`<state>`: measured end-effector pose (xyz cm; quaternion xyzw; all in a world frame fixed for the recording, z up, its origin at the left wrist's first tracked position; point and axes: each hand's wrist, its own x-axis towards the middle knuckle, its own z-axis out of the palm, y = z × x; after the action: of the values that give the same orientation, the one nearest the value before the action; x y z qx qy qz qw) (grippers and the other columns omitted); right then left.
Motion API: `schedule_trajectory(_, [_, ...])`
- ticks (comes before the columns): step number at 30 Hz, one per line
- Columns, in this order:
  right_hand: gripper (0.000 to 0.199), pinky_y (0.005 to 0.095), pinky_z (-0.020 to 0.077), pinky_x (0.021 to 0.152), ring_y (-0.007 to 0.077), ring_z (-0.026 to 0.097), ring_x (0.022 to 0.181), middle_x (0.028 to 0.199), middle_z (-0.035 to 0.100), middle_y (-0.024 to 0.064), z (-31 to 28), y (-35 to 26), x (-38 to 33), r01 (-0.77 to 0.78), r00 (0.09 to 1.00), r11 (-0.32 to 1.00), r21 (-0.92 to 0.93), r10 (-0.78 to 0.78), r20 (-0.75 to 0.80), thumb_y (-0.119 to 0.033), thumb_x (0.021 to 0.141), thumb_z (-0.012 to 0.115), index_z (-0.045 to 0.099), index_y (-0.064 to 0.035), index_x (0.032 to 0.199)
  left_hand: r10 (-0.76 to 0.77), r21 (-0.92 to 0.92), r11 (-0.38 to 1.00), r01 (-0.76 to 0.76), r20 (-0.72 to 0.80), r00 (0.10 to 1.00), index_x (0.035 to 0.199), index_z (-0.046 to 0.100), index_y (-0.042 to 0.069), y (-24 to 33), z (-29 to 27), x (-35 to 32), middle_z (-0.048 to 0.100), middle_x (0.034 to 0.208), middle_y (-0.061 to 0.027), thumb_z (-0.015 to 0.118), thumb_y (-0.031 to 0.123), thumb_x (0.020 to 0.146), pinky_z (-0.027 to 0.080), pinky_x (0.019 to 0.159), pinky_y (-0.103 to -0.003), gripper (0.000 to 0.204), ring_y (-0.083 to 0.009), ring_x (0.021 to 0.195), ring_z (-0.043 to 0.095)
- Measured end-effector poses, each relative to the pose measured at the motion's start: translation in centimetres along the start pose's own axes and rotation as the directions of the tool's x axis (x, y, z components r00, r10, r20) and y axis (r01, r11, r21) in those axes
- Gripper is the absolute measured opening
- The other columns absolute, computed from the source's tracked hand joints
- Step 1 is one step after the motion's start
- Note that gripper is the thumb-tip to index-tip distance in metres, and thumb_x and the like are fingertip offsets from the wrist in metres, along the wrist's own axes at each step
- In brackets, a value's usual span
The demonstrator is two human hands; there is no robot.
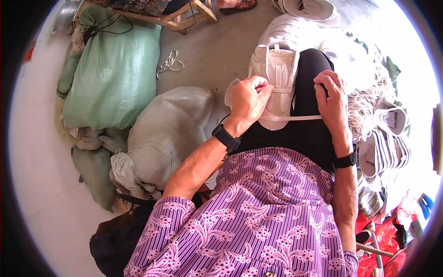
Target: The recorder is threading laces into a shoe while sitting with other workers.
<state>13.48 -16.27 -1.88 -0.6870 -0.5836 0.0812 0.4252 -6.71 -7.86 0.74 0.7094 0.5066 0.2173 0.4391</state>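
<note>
A white shoe upper (pixel 278 97) with mesh panels rests on my lap, its toe toward me. My left hand (pixel 250 99) is closed in a pinch at the shoe's middle, on a white lace that crosses the tongue. To the right of the shoe, my right hand (pixel 333 99) has curled fingers over my dark-trousered knee. A flat white shoelace (pixel 300 118) stretches from the toe end of the shoe to the palm side of that hand. The fingertips of both hands are partly hidden, and the lace's ends do not show.
Heaped white shoe uppers (pixel 290 31) lie beyond my knees. Bundled laces (pixel 362 113) and stacked uppers (pixel 385 150) are at right. A green sack (pixel 115 78) and a pale sack (pixel 170 127) stand at left. A loose lace (pixel 170 62) lies on the floor near a wooden stool (pixel 203 10).
</note>
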Motion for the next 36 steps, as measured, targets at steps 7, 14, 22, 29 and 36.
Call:
schedule_trajectory(7, [0.011,0.0374,0.0418,0.087,0.0279,0.055,0.094,0.1,0.058,0.0095,-0.1,0.2,-0.1,-0.02,0.999,1.0,0.003,0.02,0.03,-0.001,0.08,0.058,0.06,-0.0039,0.091,0.001,-0.023,1.0,-0.001,-0.033,0.999,0.083,0.067,0.0,0.0,0.0,0.0,0.06,0.064,-0.0001,0.069,0.012,0.081,0.045,0.057,-0.022,0.012,-0.0048,0.059,0.051])
schedule_trajectory(14, [0.011,0.039,0.0416,0.084,0.0288,0.055,0.09,0.095,0.058,0.0085,0.2,0.1,0.0,0.002,1.0,1.0,0.008,-0.002,-0.019,-0.001,0.077,0.058,0.061,-0.0048,0.087,0.082,0.035,0.996,-0.083,0.02,0.996,0.085,0.067,-0.001,-0.1,0.7,0.1,0.063,0.071,-0.0011,0.068,0.01,0.081,0.046,0.06,-0.022,0.012,-0.0046,0.065,0.054])
schedule_trajectory(22, [0.011,0.0383,0.042,0.083,0.0281,0.055,0.087,0.093,0.058,0.0081,0.2,-0.1,0.2,0.013,1.0,1.0,0.013,-0.013,-0.028,0.0,0.077,0.058,0.061,-0.0052,0.087,-0.053,-0.14,0.988,0.069,0.113,0.992,0.089,0.068,-0.001,0.4,0.9,-0.1,0.062,0.073,0.002,0.067,0.011,0.084,0.044,0.06,-0.021,0.013,-0.0037,0.066,0.051])
schedule_trajectory(29, [0.01,0.0377,0.042,0.083,0.0278,0.056,0.088,0.093,0.059,0.0078,0.4,0.1,0.1,-0.009,1.0,0.999,0.045,0.01,-0.025,0.0,0.077,0.058,0.06,-0.0048,0.086,-0.059,-0.063,0.996,0.062,0.048,0.997,0.097,0.067,0.0,0.0,0.3,-0.4,0.06,0.074,0.0035,0.066,0.015,0.086,0.043,0.06,-0.02,0.018,-0.0023,0.066,0.049])
schedule_trajectory(36, [0.01,0.0387,0.0417,0.085,0.0282,0.055,0.09,0.095,0.059,0.0085,0.0,0.4,-0.2,-0.022,1.0,0.999,0.042,0.022,-0.012,0.0,0.078,0.058,0.06,-0.0045,0.087,-0.026,-0.088,0.996,0.03,0.04,0.999,0.086,0.062,0.0,0.1,-0.5,-0.6,0.057,0.067,0.0038,0.066,0.012,0.085,0.042,0.056,-0.02,0.012,-0.0019,0.061,0.048])
